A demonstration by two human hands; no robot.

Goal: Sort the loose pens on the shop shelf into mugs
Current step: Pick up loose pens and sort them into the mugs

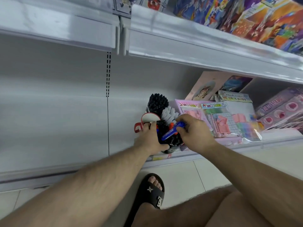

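Observation:
On the low white shelf (65, 128) stand several mugs packed with pens. A far mug holds black-capped pens (158, 103), and beside it a bunch of white pens (169, 114) sticks up. A red and white mug (148, 119) stands at the left with its handle toward me. My left hand (151, 140) grips the near mug of dark pens (172, 141) from the left. My right hand (194, 130) pinches a blue pen (172, 132) that lies slanted over that mug's pens.
Pink toy packs (218, 122) and purple boxes (282, 108) fill the shelf to the right of the mugs. An upper shelf edge (196, 51) overhangs, with colourful boxes above it. My sandalled foot (152, 192) is on the tiled floor below.

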